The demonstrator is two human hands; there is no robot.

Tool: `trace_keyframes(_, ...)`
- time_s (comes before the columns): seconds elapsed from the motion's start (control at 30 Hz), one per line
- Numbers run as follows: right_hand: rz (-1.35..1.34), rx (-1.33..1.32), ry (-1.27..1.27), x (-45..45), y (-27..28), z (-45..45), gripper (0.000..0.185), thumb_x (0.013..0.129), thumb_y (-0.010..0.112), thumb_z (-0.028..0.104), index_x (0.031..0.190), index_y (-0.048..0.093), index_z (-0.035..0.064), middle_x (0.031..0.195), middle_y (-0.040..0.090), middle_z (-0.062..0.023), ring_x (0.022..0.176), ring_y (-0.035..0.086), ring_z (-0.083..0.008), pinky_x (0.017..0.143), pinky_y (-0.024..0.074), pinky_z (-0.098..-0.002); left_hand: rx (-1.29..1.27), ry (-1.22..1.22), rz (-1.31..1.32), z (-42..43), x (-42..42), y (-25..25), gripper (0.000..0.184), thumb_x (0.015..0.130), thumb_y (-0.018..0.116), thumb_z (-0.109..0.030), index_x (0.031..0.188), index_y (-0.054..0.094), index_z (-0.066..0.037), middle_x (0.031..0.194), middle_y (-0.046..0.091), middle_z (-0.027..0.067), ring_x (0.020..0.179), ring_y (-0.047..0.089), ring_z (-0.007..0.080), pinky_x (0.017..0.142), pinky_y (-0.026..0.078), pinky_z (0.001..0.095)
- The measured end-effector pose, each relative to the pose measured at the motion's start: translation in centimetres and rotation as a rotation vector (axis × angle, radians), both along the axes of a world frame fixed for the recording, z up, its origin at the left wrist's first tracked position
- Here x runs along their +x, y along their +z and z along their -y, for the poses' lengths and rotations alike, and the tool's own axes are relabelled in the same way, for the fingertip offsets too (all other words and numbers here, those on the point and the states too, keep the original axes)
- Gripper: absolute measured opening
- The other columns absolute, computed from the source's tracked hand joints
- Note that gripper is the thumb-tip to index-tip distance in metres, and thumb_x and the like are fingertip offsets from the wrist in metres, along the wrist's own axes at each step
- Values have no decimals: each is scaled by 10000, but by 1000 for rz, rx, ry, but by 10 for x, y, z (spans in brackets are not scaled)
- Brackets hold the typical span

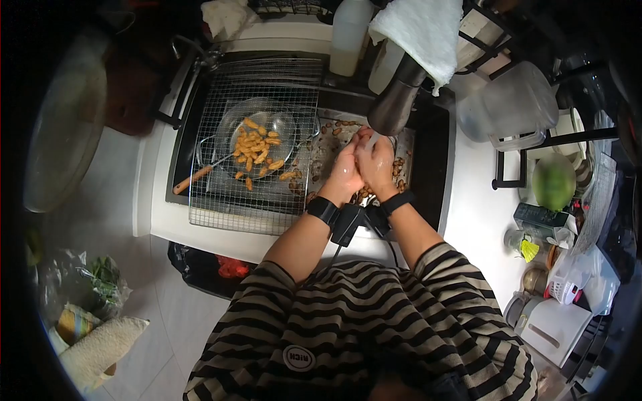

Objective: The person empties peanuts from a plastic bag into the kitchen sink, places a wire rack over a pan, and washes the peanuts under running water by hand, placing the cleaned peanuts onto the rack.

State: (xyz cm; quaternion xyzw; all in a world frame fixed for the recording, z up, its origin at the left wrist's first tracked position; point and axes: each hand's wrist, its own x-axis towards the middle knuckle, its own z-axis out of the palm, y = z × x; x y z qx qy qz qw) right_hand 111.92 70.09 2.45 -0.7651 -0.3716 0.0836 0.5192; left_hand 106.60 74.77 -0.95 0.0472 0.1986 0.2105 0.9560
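Note:
My left hand (344,170) and my right hand (376,160) are pressed together under the dark faucet head (394,100), wet with water and foam. Their fingers are curled against each other, and anything between them is hidden. Beneath and around them, brown nuts (399,175) lie scattered in the sink tray. To the left, a wire rack (254,217) spans the sink and bears a pile of yellow-orange pieces (254,147). Below the rack's mesh a round metal strainer shows. A wooden-handled tool (192,180) lies by the rack's left side.
A white cloth (418,30) hangs over the faucet. Bottles (349,40) stand behind the sink. At the right are a clear plastic container (511,107), a black rack and a white appliance (552,331). A black bag (200,267) hangs below the counter's front edge.

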Motion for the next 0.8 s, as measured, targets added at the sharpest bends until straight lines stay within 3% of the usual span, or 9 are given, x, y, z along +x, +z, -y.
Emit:
trace_keyframes(0.1, 244, 50, 162, -22, 7, 11, 266, 758, 522, 84, 1005, 576, 0, 1101, 541, -168, 1019, 505, -326, 899, 375, -362, 65, -7, 67, -11, -8, 8, 390, 935, 306, -306, 1226, 446, -87, 1218, 491, 102, 1122, 464, 205, 973, 348, 340)
trace_keyframes(0.13, 157, -5, 186, -33, 20, 15, 339, 778, 512, 88, 1103, 536, -7, 1216, 479, -175, 1133, 431, -337, 966, 316, -361, 90, -68, 108, -15, -12, 7, 424, 936, 293, -322, 1266, 403, -81, 1267, 450, 117, 1165, 430, 211, 996, 320, 348)
trace_keyframes(0.23, 228, 16, 162, -17, -1, 10, 287, 794, 500, 119, 1048, 564, 2, 1122, 506, -229, 1113, 418, -391, 961, 305, -397, 69, -58, 88, -8, -7, -2, 404, 936, 300, -310, 1235, 428, -70, 1229, 481, 110, 1132, 458, 205, 978, 341, 343)
trace_keyframes(0.27, 298, 57, 81, -10, -6, 2, 265, 812, 490, 137, 1019, 568, -9, 1066, 530, -229, 1034, 482, -381, 896, 369, -384, 102, 5, -99, 2, -6, 5, 362, 932, 332, -296, 1179, 467, -68, 1173, 517, 89, 1083, 491, 192, 949, 371, 337)
trace_keyframes(0.4, -227, -69, -15, 6, 0, -3, 251, 834, 483, 167, 966, 558, -34, 970, 557, -235, 861, 564, -368, 750, 443, -373, -33, 30, -43, 7, -1, 16, 265, 914, 399, -276, 1015, 545, -79, 1001, 581, 47, 949, 542, 172, 861, 428, 325)
trace_keyframes(0.53, 36, 78, -12, -24, -2, 2, 234, 842, 472, 161, 961, 580, -10, 1007, 562, -206, 993, 512, -372, 835, 413, -390, 39, 14, -4, -5, -8, 2, 300, 913, 388, -294, 1067, 530, -79, 1061, 570, 67, 1001, 531, 198, 894, 412, 342)
trace_keyframes(0.57, 189, -121, 65, -32, -1, 11, 326, 853, 475, 153, 1101, 531, -50, 1208, 491, -191, 1162, 435, -306, 965, 329, -325, 26, 50, 31, -1, -7, -11, 309, 912, 385, -298, 1076, 522, -75, 1073, 564, 71, 1005, 527, 207, 899, 409, 348)
trace_keyframes(0.73, 245, -132, 180, -10, 9, 5, 300, 837, 486, 153, 1051, 558, -45, 1183, 510, -189, 1135, 458, -310, 945, 348, -338, -66, 19, 28, 8, -11, 11, 361, 904, 362, -332, 1106, 492, -61, 1108, 542, 87, 1030, 512, 237, 929, 388, 374)
trace_keyframes(0.8, -15, -152, 93, -2, 7, 0, 275, 827, 493, 153, 1017, 579, -26, 1160, 528, -175, 1113, 474, -316, 938, 354, -344, -124, -6, 17, 6, -9, 15, 372, 906, 350, -345, 1089, 504, -61, 1068, 561, 93, 1018, 520, 234, 915, 401, 382)
